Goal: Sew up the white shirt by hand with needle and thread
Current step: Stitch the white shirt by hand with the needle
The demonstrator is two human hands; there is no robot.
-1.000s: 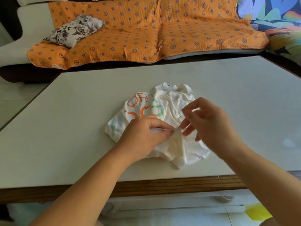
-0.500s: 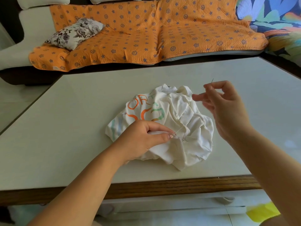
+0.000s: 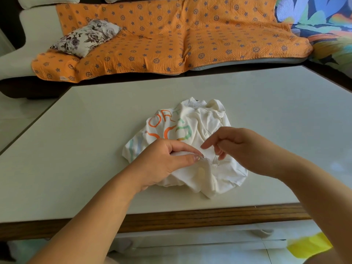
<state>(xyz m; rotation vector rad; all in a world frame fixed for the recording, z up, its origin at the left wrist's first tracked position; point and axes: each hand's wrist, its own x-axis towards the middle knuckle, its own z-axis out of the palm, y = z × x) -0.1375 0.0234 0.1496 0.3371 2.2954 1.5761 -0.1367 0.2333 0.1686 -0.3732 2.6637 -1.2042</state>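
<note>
Lying crumpled on the near middle of the pale table, the white shirt is showing orange and green letters on its left side. The left hand is resting on the shirt's near left part. It is pinching a small fold of the cloth between thumb and forefinger, with the thumb tip pointing right. The right hand is hovering just right of that fold, over the shirt's right half. Its forefinger is reaching left toward the left thumb while the other fingers are curling downward; whether they are gripping a needle cannot be told. A faint thread is showing between the two hands, close to the cloth. Beyond the table's far edge, an orange sofa cover is carrying a flowered pillow.
</note>
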